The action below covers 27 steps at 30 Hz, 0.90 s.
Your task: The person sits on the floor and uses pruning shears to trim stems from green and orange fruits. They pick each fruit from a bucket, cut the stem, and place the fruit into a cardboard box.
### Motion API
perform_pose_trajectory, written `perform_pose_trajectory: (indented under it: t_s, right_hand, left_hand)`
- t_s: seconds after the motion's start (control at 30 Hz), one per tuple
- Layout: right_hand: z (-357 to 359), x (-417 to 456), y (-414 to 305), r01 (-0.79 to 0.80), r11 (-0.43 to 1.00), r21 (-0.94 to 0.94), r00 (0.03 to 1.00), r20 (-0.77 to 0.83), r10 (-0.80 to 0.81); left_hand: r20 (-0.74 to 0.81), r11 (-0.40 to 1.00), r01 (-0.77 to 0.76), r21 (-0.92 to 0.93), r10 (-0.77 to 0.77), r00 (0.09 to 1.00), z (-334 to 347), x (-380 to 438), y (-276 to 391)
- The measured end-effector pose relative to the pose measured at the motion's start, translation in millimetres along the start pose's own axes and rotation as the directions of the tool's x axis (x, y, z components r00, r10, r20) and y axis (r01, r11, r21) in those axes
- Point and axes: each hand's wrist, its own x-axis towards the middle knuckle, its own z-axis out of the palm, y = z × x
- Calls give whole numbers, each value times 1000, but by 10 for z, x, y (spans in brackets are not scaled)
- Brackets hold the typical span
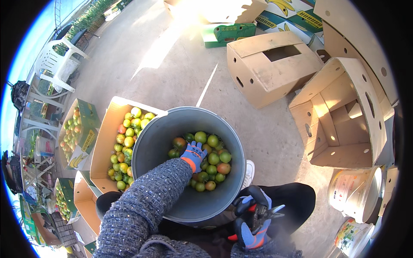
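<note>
My left hand point(195, 155), in a blue and orange work glove, reaches down into a large grey bucket point(153, 142) between my knees. Its fingers rest among green and reddening tomatoes point(213, 158); whether it grips one is hidden under the palm. Close to my right knee, my right hand point(244, 206), gloved the same way, holds red-handled pruning shears point(259, 215). Their short pointed blades stand slightly apart and point right. Against the bucket's left side stands a cardboard carton point(102, 150) with many green, yellow and orange tomatoes point(129, 142).
More tomato cartons point(87, 129) line the left, near a white plastic chair point(53, 59). Ahead to the right, an overturned carton point(274, 64) lies beside a tipped carton point(342, 122). Plastic pails point(351, 193) stand at lower right. My white shoe point(249, 172) shows beside the bucket.
</note>
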Motion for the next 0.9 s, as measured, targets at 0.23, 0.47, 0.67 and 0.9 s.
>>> perform_pose_trajectory:
  t_s: [0.23, 0.47, 0.67, 0.9]
  right_hand:
    - [153, -10, 81, -61, 998, 26, 998, 16, 60]
    - [441, 177, -178, 483, 382, -788, 874, 464, -148]
    - [729, 204, -458, 596, -9, -803, 803, 596, -17]
    - [844, 231, -424, 620, -293, -728, 767, 641, 27]
  left_hand:
    - [-534, 301, -455, -838, -288, 795, -986, -1103, -102]
    - [-696, 274, -646, -713, -395, 600, -840, -2226, 110]
    - [-771, 380, -673, -635, -378, 513, -698, -2554, 99]
    - [-791, 492, -622, -609, -315, 525, -633, -2591, 64]
